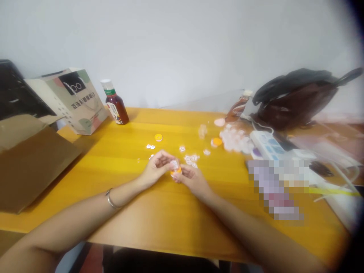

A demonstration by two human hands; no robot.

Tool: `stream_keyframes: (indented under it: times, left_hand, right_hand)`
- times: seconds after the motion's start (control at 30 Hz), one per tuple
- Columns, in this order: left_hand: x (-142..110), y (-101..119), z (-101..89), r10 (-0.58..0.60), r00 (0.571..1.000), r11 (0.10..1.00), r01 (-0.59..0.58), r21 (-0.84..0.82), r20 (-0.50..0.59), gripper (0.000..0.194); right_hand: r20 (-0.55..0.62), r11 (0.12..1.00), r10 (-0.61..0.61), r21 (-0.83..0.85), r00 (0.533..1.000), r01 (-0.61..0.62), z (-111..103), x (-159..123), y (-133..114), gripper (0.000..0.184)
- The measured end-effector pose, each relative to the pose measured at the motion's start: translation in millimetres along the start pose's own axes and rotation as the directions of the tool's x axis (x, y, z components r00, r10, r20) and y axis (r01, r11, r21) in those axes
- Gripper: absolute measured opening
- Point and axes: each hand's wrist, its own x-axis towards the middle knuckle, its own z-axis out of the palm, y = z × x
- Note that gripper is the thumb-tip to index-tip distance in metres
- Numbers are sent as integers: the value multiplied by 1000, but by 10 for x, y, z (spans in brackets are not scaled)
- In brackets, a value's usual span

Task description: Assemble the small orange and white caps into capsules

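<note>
Over the middle of the table, my left hand [158,167] and my right hand [195,181] meet, both closed. Thumb and fingers of the left pinch a small white piece [174,164] with faint markings. Just below it, the right fingers grip a small round orange-and-white piece [176,173]; the two pieces touch or nearly touch, blurred and partly covered by fingers. Beyond the hands lie white patterned pieces [191,158] in a loose cluster, small white discs [150,146], and a round yellow-orange piece [158,137]. Another orange round piece [216,142] lies to the right.
A cardboard box [36,163] and paper bag [82,102] stand left, beside a ketchup-like bottle [116,104]. At right are a heap of whitish round pieces [236,139], a bottle of brown drink [237,109], a power strip [267,146], cables, a dark bag [295,98] and a pixelated item [273,191].
</note>
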Motion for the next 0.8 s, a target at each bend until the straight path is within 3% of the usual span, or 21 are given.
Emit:
stream_keyframes:
  times: [0.2, 0.43, 0.8]
  left_hand:
    - [-16, -35, 83, 132, 975, 988, -116, 100, -178, 24]
    - [-48, 78, 55, 85, 996, 996, -86, 5, 30, 16]
    - [-20, -45, 56, 236, 971, 965, -229, 127, -41, 20]
  right_hand:
    - [-96, 999, -36, -18, 995, 34, 75, -31, 4, 25]
    - [-73, 999, -1, 47, 997, 4, 51, -28, -5, 24]
    - [-93, 994, -61, 84, 994, 69, 81, -52, -18, 26]
